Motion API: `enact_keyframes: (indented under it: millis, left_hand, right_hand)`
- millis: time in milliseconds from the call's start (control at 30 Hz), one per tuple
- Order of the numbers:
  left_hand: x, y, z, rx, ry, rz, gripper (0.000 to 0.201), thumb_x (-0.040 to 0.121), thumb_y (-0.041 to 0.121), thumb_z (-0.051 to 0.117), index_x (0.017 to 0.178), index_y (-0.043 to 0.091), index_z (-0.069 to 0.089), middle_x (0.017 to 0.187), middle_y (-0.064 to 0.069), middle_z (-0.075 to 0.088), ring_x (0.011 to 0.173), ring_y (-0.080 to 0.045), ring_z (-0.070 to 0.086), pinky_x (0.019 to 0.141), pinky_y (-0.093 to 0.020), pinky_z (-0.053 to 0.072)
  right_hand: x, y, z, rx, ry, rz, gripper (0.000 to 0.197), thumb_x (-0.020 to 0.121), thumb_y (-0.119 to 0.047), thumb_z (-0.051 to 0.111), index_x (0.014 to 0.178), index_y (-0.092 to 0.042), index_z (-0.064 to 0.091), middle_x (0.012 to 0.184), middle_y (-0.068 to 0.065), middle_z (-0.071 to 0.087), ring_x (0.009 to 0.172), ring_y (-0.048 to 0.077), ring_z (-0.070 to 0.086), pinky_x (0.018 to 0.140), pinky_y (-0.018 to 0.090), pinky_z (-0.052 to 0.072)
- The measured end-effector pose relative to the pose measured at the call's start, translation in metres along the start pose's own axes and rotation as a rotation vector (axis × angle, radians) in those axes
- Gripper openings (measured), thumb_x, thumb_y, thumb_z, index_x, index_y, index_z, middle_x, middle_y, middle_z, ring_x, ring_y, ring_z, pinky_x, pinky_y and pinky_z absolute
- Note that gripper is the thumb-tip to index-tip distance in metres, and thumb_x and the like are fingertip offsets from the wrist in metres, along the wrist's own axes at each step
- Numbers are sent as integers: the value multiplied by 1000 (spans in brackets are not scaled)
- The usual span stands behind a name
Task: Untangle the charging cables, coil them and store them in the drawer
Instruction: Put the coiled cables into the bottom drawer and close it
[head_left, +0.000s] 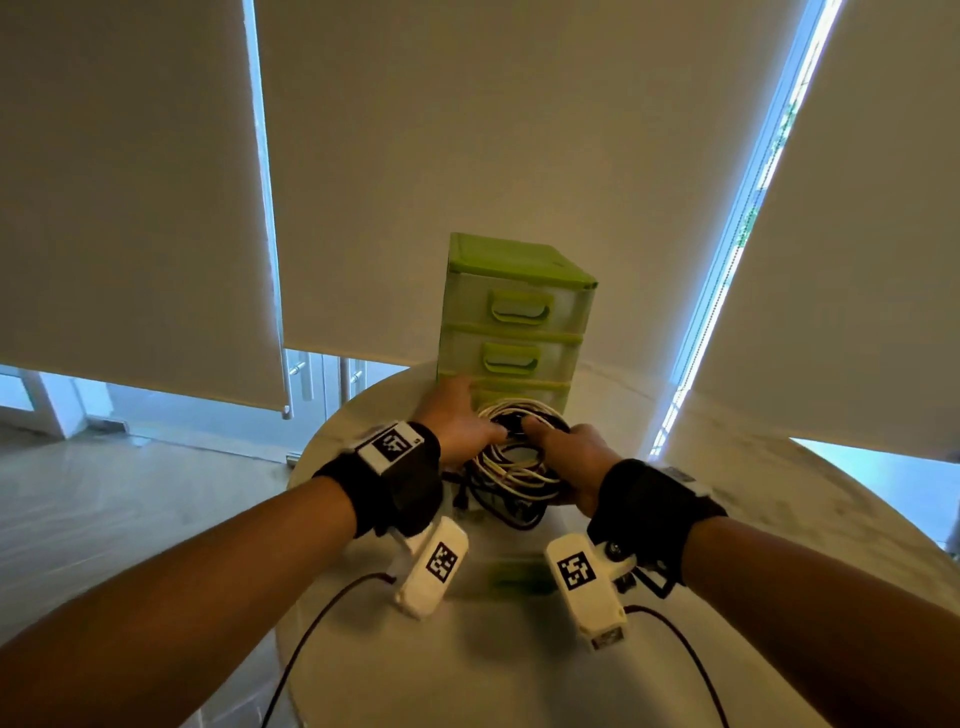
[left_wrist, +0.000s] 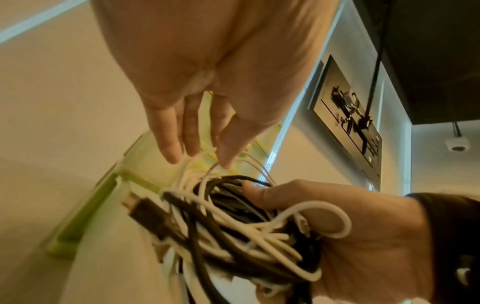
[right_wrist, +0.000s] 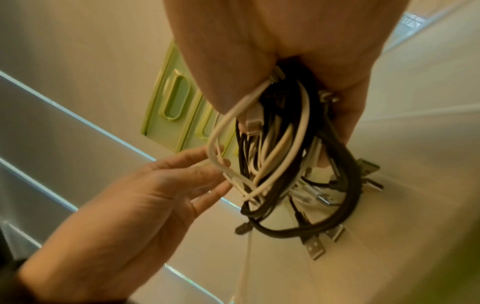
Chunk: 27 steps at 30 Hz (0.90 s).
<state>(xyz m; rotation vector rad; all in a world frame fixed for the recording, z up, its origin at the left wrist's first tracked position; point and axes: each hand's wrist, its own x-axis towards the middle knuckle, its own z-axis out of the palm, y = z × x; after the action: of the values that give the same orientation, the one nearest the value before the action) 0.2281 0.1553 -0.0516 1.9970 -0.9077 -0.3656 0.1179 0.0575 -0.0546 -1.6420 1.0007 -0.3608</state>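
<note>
Both forearms reached forward from the bottom corners of the head view and met at the centre, over a pale round table (head_left: 649, 467). The right hand (head_left: 571, 457) was curled round a bundle of black and white cables (head_left: 519, 462), thumb on top and fingers underneath, holding it up just in front of the green drawers (head_left: 514, 322) at mid-frame. The left hand (head_left: 457, 421) lay to the left of the bundle, fingers straight and slightly spread, their tips at the white loops, gripping nothing.

The left wrist view showed what the head view could not: the left fingers (left_wrist: 166, 135) pointing down the frame toward the white strands, only lightly brushing them, and the right thumb (left_wrist: 262, 195) pressed across the black coils at centre right, with a black plug (left_wrist: 148, 211) sticking out at left. A framed picture (left_wrist: 348, 131) hung on the wall at upper right.

The right wrist view, looking up from below, showed the bundle (right_wrist: 280, 148) hanging from the right fist at top centre, with several metal USB plugs (right_wrist: 315, 246) dangling free at lower right. The open left palm (right_wrist: 124, 216) rose from the lower left, fingertips touching a white loop. The drawer handles (right_wrist: 176, 98) showed at upper left, fronts closed.
</note>
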Motion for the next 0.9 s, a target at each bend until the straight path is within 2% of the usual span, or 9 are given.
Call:
enact_keyframes:
  millis: [100,167,233,367,500,600,767,833,900]
  left_hand:
    - [-2,3,-16,182,13,117,47,84,13,71,129,17,58,130,-5,60,118,-18,56,90,-22,42]
    - [-4,2,-22,256,-18,179,37,85,15,71,122,17,63,125,-3,62,115,-15,57,86,-19,39]
    - [-6,0,-26,301,-52,261,37,84,16,73,121,19,64,124,-3,61,114,-15,56,90,-22,42]
    - [-3,-4,-26,366,-111,449,43,81,16,76,121,21,61,120,2,52,108,-12,51,93,-31,46]
    - [-1,-14,-19,453,-87,671,16,81,9,71,97,9,72,105,-6,66,94,-22,60,86,-43,50]
    - [-3,-26,-14,613,-106,720,29,87,11,65,116,8,69,127,-15,62,115,-33,59,94,-46,51]
    - [-19,-37,-8,762,-47,819,44,81,35,72,116,9,64,130,-13,55,112,-30,57,81,-36,53]
    - [-25,-36,-7,708,-89,760,42,90,36,62,125,11,58,131,-7,50,111,-24,53,82,-33,49]
    - [-25,-35,-4,612,-141,637,47,97,39,50,138,16,47,139,0,41,120,-17,45,94,-32,44]
  right_hand:
    - [6,2,4,-65,18,-13,39,91,-44,60,91,-5,56,91,15,68,89,31,69,82,47,58]
    - [7,2,7,-113,36,-19,44,92,-45,58,101,-2,56,87,11,64,87,28,67,81,40,58]
    - [6,4,11,-164,58,-21,49,92,-47,56,111,-2,56,94,12,65,88,26,66,76,36,57]
    - [7,10,16,-320,83,-62,54,91,-51,51,113,-3,60,107,17,66,93,31,65,68,34,54]
    - [15,18,15,-439,83,-103,53,91,-49,47,117,-5,60,115,17,65,103,34,62,88,38,52]
    - [20,22,14,-455,91,-99,48,90,-47,47,111,-6,62,111,16,67,100,33,63,86,37,52]
    - [19,23,15,-437,78,-67,52,92,-49,47,114,-5,62,113,18,64,102,35,62,77,33,48]
    - [17,22,15,-421,65,-51,52,92,-50,46,113,-5,63,113,19,64,101,35,62,79,34,51]
    - [16,21,16,-396,38,-43,47,93,-46,46,110,-6,63,111,19,64,100,34,62,87,40,54]
